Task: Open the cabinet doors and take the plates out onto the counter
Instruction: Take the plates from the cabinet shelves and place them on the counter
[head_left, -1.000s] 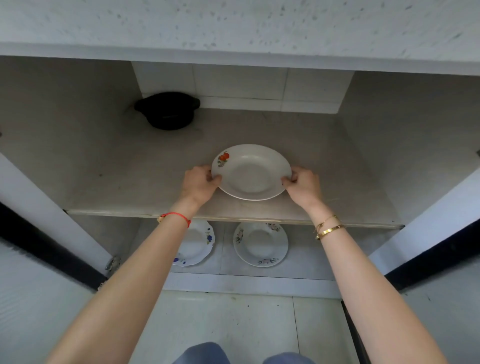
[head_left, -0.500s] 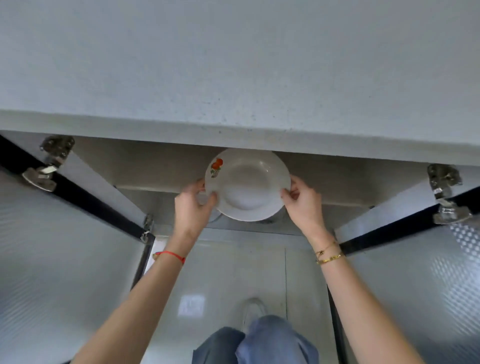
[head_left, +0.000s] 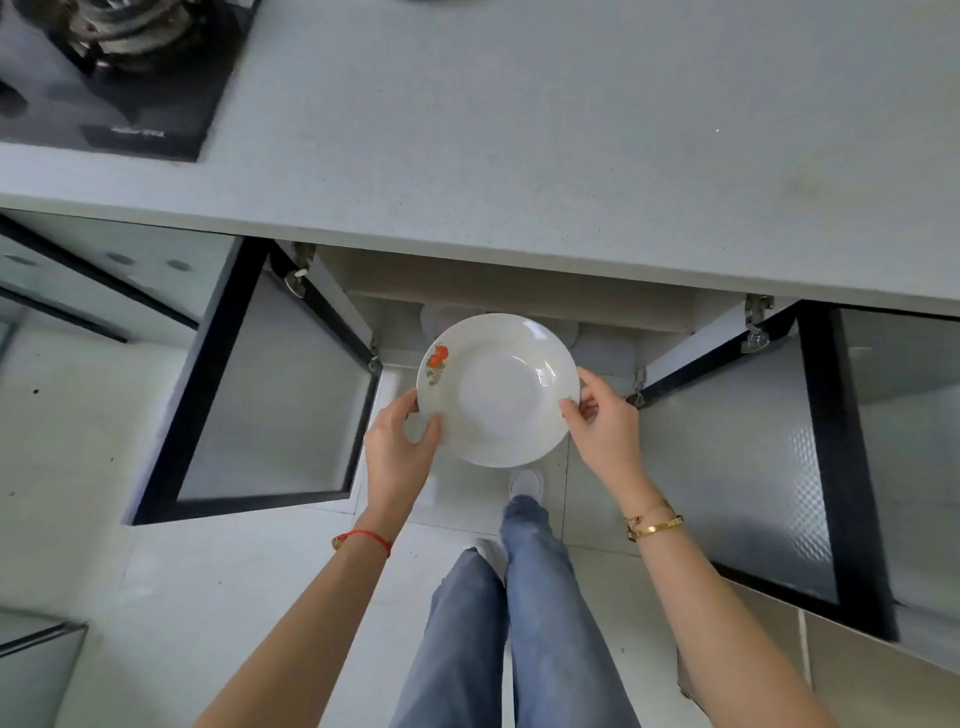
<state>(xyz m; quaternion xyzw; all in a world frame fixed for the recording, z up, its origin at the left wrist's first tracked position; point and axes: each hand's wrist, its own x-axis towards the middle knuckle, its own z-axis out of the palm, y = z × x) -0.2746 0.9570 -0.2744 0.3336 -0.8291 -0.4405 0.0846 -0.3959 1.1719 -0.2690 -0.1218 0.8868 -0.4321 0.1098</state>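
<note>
A white plate (head_left: 498, 389) with an orange fruit print on its left rim is held level in the air, in front of the open cabinet and below the counter edge. My left hand (head_left: 400, 447) grips its left rim and my right hand (head_left: 605, 431) grips its right rim. The grey counter (head_left: 519, 145) stretches across the top of the view. Both cabinet doors, the left door (head_left: 260, 395) and the right door (head_left: 753, 457), stand swung open. Pale rims of other plates (head_left: 441, 317) show low inside the cabinet behind the held plate.
A black gas hob (head_left: 119, 73) sits on the counter at the far left. My legs in blue jeans (head_left: 519, 597) stand on the white tiled floor between the doors. Closed neighbouring cabinet fronts flank both sides.
Both hands have lifted the plate off the shelf and drawn it out of the cabinet. The view has risen from inside the cabinet to above the counter.
</note>
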